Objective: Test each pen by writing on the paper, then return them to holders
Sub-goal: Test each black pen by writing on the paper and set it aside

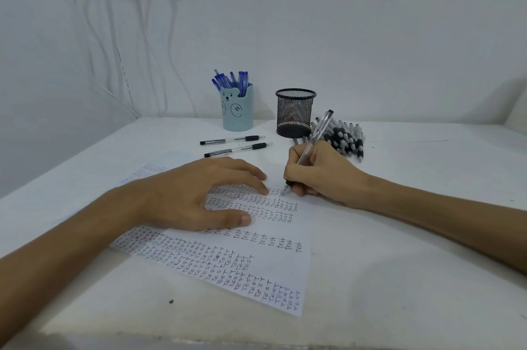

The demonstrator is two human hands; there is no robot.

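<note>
**One head-worn camera, facing forward and down**

I have a single view to work from, so no second view overlaps it. The camera sits at the person's head, at the 6 o'clock edge of the table [399, 250], and faces 12 o'clock with a downward tilt. It is close in. Both forearms enter from the lower corners, and the paper [228, 267] fills the near middle. From the frame's centre, the left hand [196, 193] lies at 8 o'clock and the right hand [322, 175], gripping a pen [313, 136], at 4 o'clock. The blue holder [238, 114] and mesh holder [295, 113] stand near the table's far edge at 12 o'clock. The wall [356, 22] fills the upper half. The wide lens bows the table edges.
</note>
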